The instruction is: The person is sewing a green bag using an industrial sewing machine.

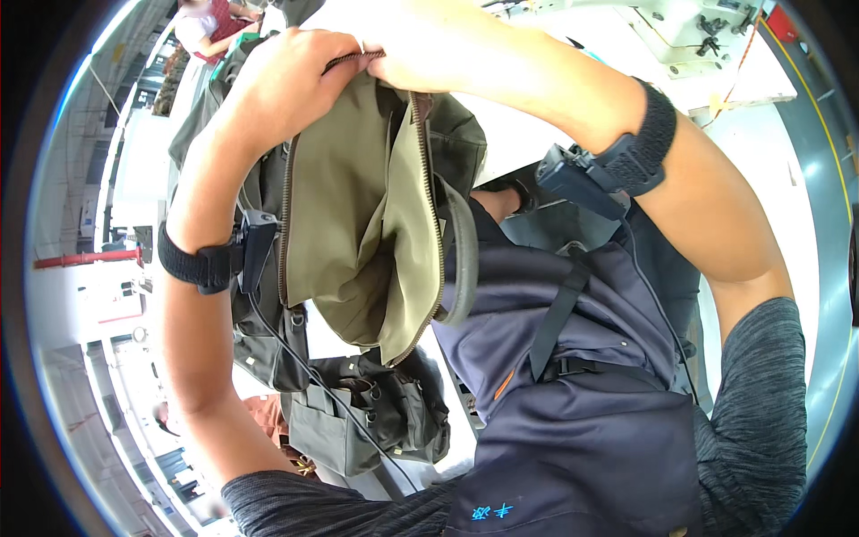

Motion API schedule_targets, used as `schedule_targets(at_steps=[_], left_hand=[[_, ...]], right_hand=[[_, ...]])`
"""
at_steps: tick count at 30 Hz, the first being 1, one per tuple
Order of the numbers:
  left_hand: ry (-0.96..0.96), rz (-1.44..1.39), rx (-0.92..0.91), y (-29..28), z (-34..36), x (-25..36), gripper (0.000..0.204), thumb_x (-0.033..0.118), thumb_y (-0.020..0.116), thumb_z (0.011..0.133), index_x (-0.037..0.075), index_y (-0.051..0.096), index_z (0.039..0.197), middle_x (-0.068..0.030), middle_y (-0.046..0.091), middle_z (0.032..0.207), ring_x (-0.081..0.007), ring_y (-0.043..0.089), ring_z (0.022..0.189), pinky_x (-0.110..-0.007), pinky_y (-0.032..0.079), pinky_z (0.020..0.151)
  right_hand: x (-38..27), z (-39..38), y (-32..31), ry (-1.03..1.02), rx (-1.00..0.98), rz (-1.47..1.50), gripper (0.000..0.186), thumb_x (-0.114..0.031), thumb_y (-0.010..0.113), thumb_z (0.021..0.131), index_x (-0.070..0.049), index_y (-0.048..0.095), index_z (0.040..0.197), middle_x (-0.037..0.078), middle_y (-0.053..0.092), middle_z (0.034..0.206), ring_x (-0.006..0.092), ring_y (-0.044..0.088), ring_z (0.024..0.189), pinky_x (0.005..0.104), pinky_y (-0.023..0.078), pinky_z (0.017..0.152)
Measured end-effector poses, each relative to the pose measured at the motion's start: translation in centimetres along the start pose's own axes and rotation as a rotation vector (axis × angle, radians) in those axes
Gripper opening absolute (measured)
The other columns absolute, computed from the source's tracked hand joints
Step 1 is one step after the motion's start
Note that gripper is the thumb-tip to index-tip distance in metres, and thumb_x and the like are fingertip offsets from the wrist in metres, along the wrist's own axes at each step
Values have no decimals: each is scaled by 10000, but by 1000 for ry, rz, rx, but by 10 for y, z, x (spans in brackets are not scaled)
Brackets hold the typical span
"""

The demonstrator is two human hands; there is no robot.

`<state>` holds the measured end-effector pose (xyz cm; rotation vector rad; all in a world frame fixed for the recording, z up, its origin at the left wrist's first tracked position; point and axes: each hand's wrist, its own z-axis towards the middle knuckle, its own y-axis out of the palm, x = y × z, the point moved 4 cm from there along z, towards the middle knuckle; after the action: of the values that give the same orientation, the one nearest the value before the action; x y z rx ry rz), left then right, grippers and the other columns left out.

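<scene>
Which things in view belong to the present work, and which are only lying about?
Work:
- open dark green fabric bag, olive lining
- brown toothed zipper, held by left hand and right hand

Seemingly lying about:
- grey-green fabric bag with pockets
- small black pieces, kind unclear

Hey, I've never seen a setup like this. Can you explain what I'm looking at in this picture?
There's no robot here: these are a person's own bare hands, seen by a wide fisheye camera on their head, looking down, so straight edges bend near the rim. The picture's left is their left.

The left hand and right hand meet at the top, gripping the zippered edge of a dark bag, which gapes open to show its olive lining. Each forearm wears a black strap with a small device.

Below hangs a dark apron; left of it sits another dark bag with pockets. A white worktop shows at upper right.
</scene>
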<state>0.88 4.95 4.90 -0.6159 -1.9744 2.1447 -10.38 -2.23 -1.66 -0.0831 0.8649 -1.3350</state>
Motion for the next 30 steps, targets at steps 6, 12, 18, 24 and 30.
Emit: schedule_targets(at_steps=[6,12,18,24,30], left_hand=[[-360,-145,-247,-9,-37,0,389,250,810,859,-9,702,1129,-164,696,889,-294,628,753,-381,505,739],[-358,132,-191,-50,-51,19,245,174,758,861,-14,689,1003,-217,692,898,-409,653,875,-467,502,776],[-475,415,103,-96,-66,41,316,86,695,887,83,697,1204,-130,728,1072,-327,696,989,-422,538,854],[-321,304,471,-20,-77,90,375,59,783,815,48,686,1176,-105,700,1038,-318,663,950,-422,522,872],[-712,-1256,502,87,-87,163,414,118,721,941,-2,614,1322,-92,695,1112,-80,582,689,-212,439,570]], right_hand=[[-8,3,3,-27,22,-65,138,-114,648,807,3,691,868,229,689,825,401,694,797,486,549,713],[-29,-1,-15,-92,43,-190,132,-158,667,803,-31,690,778,163,683,731,348,699,688,461,553,634],[-40,-5,-33,-208,312,-189,122,-190,655,832,-73,680,805,109,686,802,311,689,716,433,550,640],[-18,-41,-12,-246,340,-333,293,-142,773,732,-106,690,1011,8,633,884,202,647,801,348,535,671],[-1,-61,-16,-322,362,-267,262,-127,726,714,-86,675,968,12,632,849,205,643,738,342,533,626]])
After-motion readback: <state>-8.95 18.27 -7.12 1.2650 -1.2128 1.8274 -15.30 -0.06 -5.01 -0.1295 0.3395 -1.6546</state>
